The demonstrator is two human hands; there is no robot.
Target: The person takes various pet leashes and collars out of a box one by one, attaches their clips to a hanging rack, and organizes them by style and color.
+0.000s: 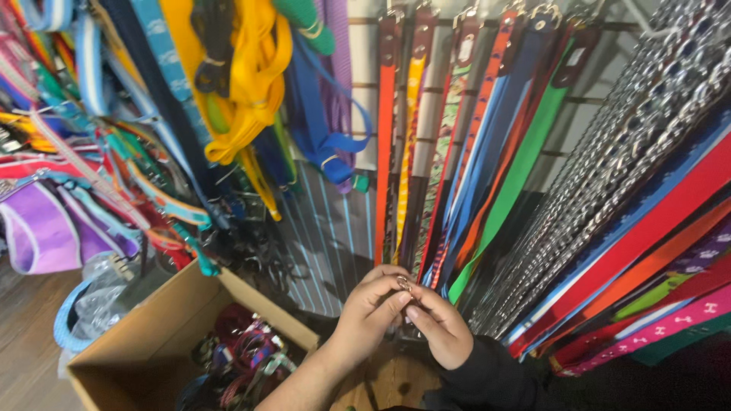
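My left hand (369,312) and my right hand (440,327) meet low in the middle of the head view, fingertips pinched together on a small metal clasp (403,285). The clasp sits at the lower end of the hanging leashes (426,152), which drop in orange, yellow, patterned, blue and green strips from hooks above. Which strap the clasp belongs to is hidden by my fingers. My right arm wears a black sleeve (495,380).
An open cardboard box (152,335) with several tangled leashes and collars stands at the lower left. Metal chain leads (632,137) and more coloured straps (670,251) hang at the right. Harnesses and yellow and blue leashes (244,84) crowd the left wall.
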